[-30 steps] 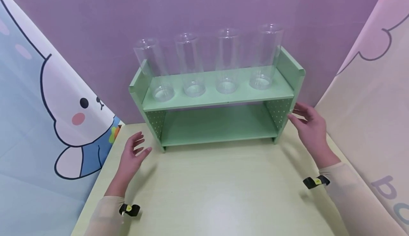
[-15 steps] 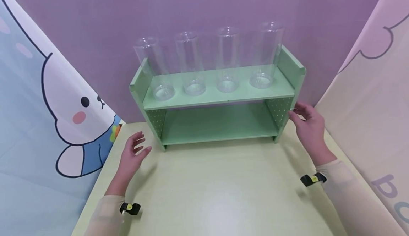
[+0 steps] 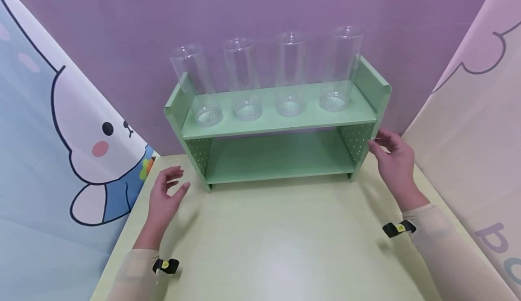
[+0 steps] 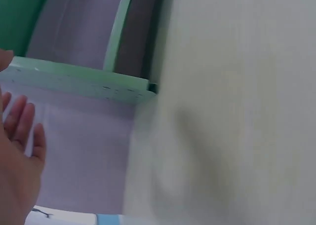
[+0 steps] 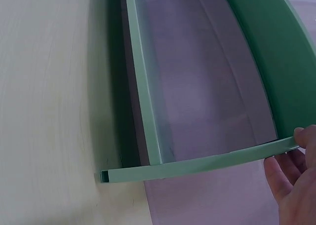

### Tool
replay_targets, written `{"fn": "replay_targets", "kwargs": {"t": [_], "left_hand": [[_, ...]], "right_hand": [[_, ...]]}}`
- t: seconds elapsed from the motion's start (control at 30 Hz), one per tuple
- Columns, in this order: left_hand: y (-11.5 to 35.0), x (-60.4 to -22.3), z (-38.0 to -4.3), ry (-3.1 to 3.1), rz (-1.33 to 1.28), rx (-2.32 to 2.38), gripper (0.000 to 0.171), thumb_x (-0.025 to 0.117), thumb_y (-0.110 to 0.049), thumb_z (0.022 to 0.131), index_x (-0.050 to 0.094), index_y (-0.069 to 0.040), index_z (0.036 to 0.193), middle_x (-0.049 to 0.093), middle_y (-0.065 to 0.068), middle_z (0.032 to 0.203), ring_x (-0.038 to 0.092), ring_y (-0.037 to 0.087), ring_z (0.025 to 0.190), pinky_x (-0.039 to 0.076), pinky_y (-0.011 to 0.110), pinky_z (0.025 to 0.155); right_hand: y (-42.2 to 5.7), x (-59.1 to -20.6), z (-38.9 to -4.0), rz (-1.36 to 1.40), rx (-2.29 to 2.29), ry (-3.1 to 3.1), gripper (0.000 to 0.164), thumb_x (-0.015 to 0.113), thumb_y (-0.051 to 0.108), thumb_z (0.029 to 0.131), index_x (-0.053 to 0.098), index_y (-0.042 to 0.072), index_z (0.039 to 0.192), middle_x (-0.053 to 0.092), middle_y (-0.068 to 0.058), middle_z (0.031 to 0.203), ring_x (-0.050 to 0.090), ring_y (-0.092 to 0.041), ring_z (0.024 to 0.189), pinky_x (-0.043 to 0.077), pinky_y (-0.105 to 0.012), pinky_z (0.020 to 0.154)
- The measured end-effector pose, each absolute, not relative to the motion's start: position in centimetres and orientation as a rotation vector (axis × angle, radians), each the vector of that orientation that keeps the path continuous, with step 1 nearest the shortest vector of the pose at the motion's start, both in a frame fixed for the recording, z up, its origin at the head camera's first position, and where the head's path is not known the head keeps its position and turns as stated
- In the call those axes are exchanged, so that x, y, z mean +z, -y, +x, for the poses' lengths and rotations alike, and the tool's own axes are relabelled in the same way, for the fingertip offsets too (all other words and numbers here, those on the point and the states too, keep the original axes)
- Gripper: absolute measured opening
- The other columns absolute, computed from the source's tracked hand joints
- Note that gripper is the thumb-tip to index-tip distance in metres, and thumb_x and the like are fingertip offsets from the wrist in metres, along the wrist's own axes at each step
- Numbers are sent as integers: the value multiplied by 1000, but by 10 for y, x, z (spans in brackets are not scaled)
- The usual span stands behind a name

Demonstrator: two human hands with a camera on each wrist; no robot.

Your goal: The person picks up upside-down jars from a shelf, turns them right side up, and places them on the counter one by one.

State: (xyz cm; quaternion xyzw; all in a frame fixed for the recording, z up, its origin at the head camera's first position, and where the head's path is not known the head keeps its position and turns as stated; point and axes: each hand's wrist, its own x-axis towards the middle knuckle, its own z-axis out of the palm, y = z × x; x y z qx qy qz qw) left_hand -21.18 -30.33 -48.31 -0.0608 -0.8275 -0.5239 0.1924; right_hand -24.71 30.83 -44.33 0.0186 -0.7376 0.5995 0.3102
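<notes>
A pale green two-tier shelf point(image 3: 278, 156) stands on the table, with dotted side panels. Several tall clear plastic cups point(image 3: 290, 107) stand upright in a row on its upper board. My right hand point(image 3: 396, 163) is at the front edge of the right side panel point(image 5: 207, 162). In the right wrist view its thumb lies on one side of the panel and its fingers on the other, pinching it. My left hand point(image 3: 163, 197) hovers beside the left side panel point(image 4: 74, 79), apart from it, with fingers loosely bent and nothing held.
The light wooden table point(image 3: 277, 242) stretches in front of the shelf. A purple backdrop point(image 3: 260, 7) rises close behind it. Printed cloth panels flank the table: a rabbit-patterned one point(image 3: 93, 147) at left, a pale pink one point(image 3: 476, 156) at right.
My left hand has drawn slightly left, away from the shelf, its fingers shifting a little. The right hand stays at the side panel. Shelf and cups keep their places.
</notes>
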Motion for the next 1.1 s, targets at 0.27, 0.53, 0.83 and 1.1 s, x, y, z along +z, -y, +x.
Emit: {"fn": "replay_targets", "kwargs": {"t": [0.27, 0.53, 0.83, 1.1], "left_hand": [[285, -436, -205, 2034, -328, -1438, 41, 74, 9, 99, 61, 8, 138, 65, 17, 129, 63, 16, 120, 50, 26, 104], [257, -392, -204, 1972, -421, -1451, 41, 75, 6, 99, 61, 8, 138, 64, 22, 130, 64, 20, 120, 52, 28, 102], [238, -353, -217, 1997, -532, -1396, 49, 77, 4, 96, 61, 4, 143, 65, 23, 137, 68, 22, 122, 56, 29, 103], [229, -328, -224, 2035, -523, -1368, 55, 79, 2, 96, 58, 0, 147, 63, 14, 142, 66, 32, 128, 57, 31, 105]], "right_hand": [[-310, -444, -247, 32, 1573, 1964, 34, 77, -4, 100, 72, -7, 134, 79, 0, 118, 74, -2, 102, 62, -17, 87], [-309, -444, -246, 38, 1572, 1966, 36, 77, -3, 100, 73, -5, 136, 79, -4, 119, 74, -3, 103, 62, -18, 88], [-309, -444, -246, 62, 1583, 1943, 34, 76, -4, 101, 73, -6, 135, 79, -7, 121, 74, -5, 104, 62, -19, 88], [-310, -445, -246, 67, 1583, 1958, 36, 76, -2, 101, 71, -5, 137, 78, -11, 124, 73, -5, 107, 62, -18, 88]]}}
